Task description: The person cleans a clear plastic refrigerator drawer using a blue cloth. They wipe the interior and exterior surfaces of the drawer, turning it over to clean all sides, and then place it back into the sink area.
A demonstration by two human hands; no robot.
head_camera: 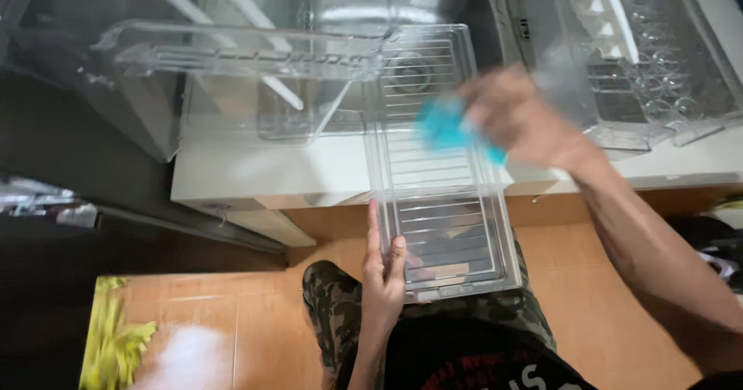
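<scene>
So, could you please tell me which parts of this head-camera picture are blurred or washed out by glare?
In the head view, the right hand and the blue cloth it grips are motion-blurred; the left hand on the clear ribbed plastic tray is sharp; glare whitens the white counter edge.

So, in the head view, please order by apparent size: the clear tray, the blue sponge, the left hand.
1. Clear tray, by far the largest.
2. Left hand.
3. Blue sponge, though blurred and partly hidden by the right hand, so less sure.
</scene>
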